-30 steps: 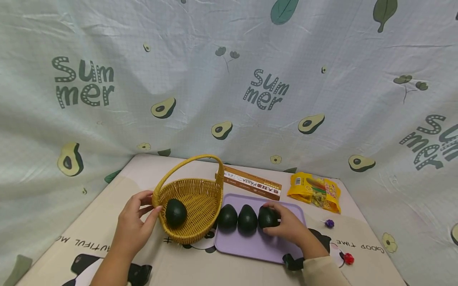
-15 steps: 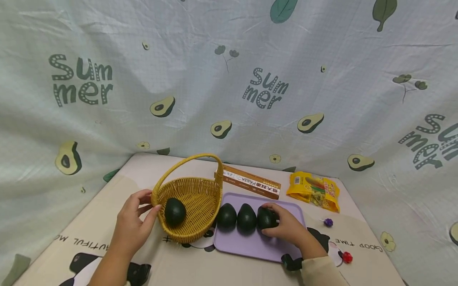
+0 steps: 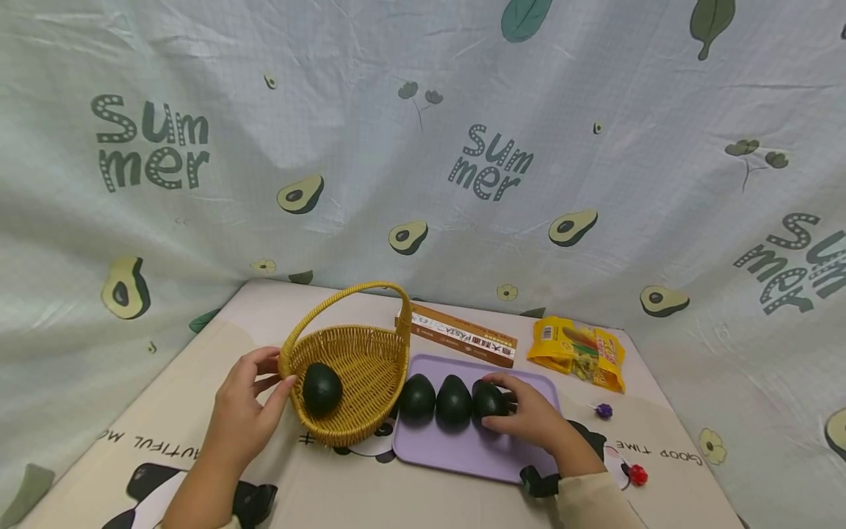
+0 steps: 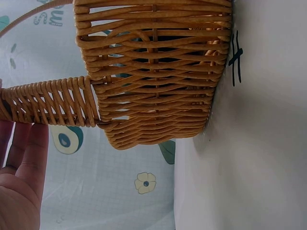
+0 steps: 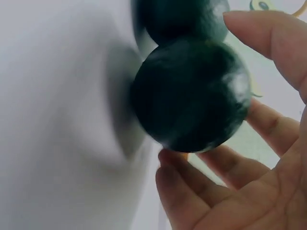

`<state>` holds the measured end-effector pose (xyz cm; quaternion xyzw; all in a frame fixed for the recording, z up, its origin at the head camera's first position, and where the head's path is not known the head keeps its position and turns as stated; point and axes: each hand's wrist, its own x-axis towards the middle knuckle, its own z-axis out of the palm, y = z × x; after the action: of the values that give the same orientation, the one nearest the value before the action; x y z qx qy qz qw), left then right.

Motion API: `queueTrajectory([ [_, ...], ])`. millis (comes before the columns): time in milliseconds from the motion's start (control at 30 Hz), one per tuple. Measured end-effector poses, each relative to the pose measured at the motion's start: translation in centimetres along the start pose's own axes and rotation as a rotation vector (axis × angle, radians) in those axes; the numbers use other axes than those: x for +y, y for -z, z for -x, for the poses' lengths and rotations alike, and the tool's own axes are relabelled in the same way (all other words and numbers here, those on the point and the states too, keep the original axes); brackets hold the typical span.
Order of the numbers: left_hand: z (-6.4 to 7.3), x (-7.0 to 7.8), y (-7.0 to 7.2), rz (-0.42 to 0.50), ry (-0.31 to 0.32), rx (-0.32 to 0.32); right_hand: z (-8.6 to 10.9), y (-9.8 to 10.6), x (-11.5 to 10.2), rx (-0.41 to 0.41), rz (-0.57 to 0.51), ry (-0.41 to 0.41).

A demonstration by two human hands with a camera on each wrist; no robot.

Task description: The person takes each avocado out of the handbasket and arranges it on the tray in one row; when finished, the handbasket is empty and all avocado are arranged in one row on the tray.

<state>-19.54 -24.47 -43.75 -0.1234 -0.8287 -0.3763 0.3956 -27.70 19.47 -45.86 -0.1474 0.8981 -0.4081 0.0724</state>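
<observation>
In the head view, my left hand [image 3: 247, 411] holds the left base of the handle of a yellow wicker basket [image 3: 370, 433]. Thumb and fingers lie on either side of it. One dark green avocado [image 3: 322, 389] rests inside at the left. To the right, a lilac tray [image 3: 456, 463] bears a row of three avocados. My right hand [image 3: 529, 415] grips the rightmost avocado [image 3: 487, 400], thumb at the near side and fingers at the far side. Beside it stand the middle avocado [image 3: 453, 402] and the left avocado [image 3: 418, 399]. The left wrist view shows the basket's woven side [image 4: 153, 72].
Behind the tray lies a long pasta box [image 3: 463, 336], with a yellow food packet [image 3: 578, 353] to its right. A purple lollipop [image 3: 604, 411] and a red one [image 3: 637, 474] lie on the right of the printed tablecloth. A printed curtain [image 3: 423, 147] hangs behind.
My right hand and the rightmost avocado have shifted slightly left, closer to the middle avocado. The left hand keeps its place on the basket handle. The head view has drifted a little.
</observation>
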Motion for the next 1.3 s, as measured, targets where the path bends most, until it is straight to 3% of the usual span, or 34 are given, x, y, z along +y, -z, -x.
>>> queueTrajectory([
  [200,0.0,0.1,0.0,0.004,0.006,-0.002,0.4,0.4,-0.7,0.034,0.003,0.028],
  [700,0.1,-0.1,0.0,-0.002,0.028,-0.021,0.2,0.6,-3.7,0.029,-0.037,0.140],
  [1300,0.0,0.3,0.1,0.005,0.065,-0.036,-1.2,0.1,-7.1,-0.117,-0.183,0.234],
])
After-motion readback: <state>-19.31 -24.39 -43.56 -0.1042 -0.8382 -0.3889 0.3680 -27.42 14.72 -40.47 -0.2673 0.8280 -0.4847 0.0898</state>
